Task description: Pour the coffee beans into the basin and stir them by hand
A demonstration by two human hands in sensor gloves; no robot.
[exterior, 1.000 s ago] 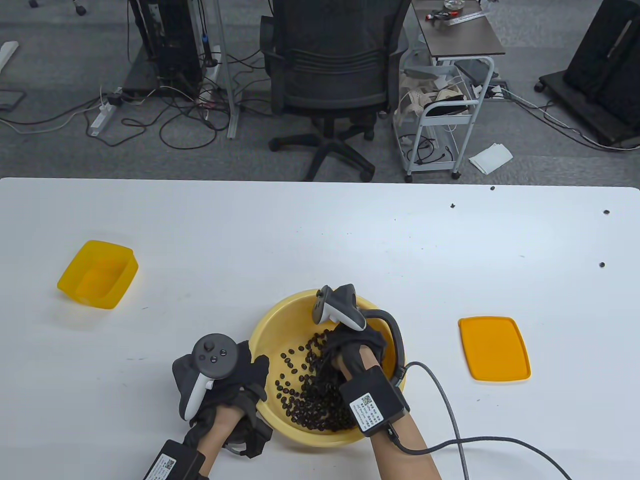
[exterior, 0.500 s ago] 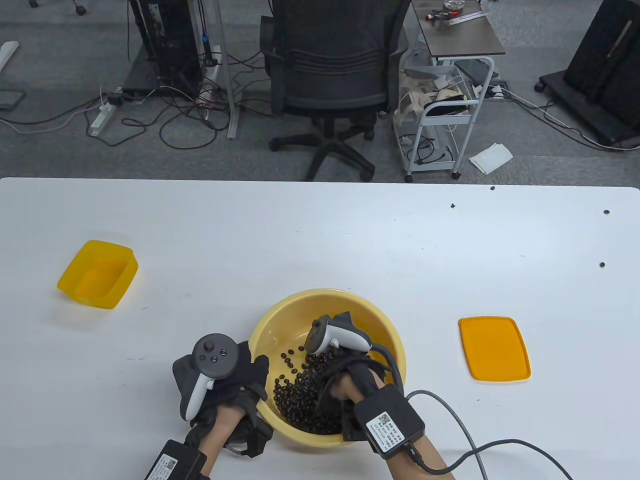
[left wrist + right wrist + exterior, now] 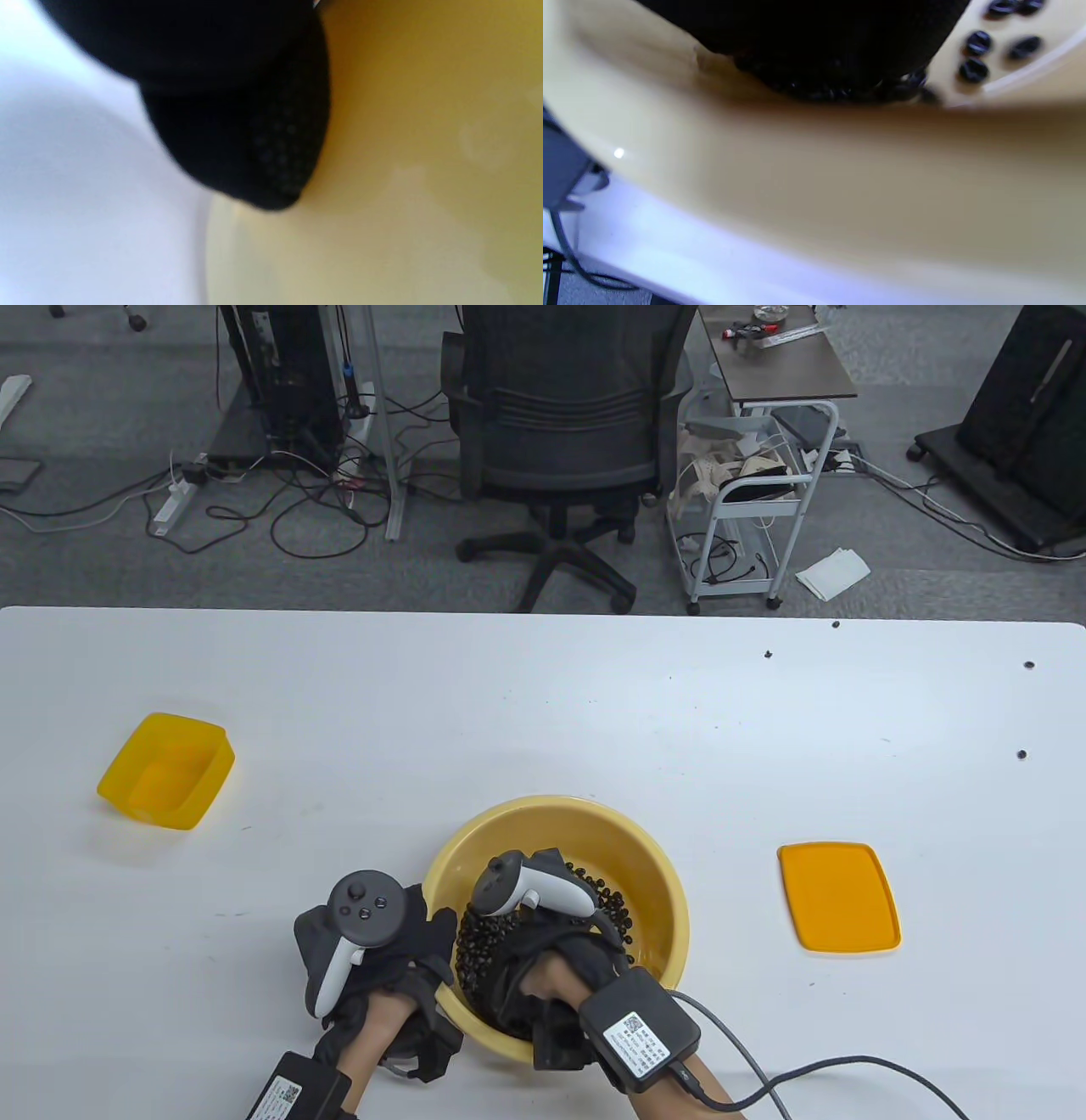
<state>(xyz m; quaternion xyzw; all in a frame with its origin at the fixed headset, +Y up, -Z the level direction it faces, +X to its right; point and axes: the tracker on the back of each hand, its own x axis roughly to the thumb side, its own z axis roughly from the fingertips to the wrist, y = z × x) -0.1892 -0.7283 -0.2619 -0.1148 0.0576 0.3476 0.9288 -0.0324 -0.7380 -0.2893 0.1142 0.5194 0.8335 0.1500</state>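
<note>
A round yellow basin [image 3: 585,808] stands near the table's front edge with dark coffee beans [image 3: 477,943] heaped in its near left part and a few [image 3: 609,901] trailing toward the right. My right hand [image 3: 530,960] is down inside the basin on the bean heap, its fingers hidden under the tracker. In the right wrist view the glove [image 3: 818,38] presses on the beans [image 3: 973,70] against the basin wall [image 3: 814,178]. My left hand [image 3: 399,954] holds the basin's left rim, thumb over the edge. A left fingertip [image 3: 263,140] touches the yellow wall [image 3: 424,127].
An empty orange box [image 3: 165,772] sits at the far left and its flat orange lid [image 3: 838,897] lies right of the basin. A grey cable [image 3: 806,1060] runs from my right wrist across the table's front right. Small dark specks [image 3: 1021,753] dot the far right.
My right hand has swept from the basin's far right side toward its near left, pushing the beans into a heap there. The left hand and the basin have stayed put.
</note>
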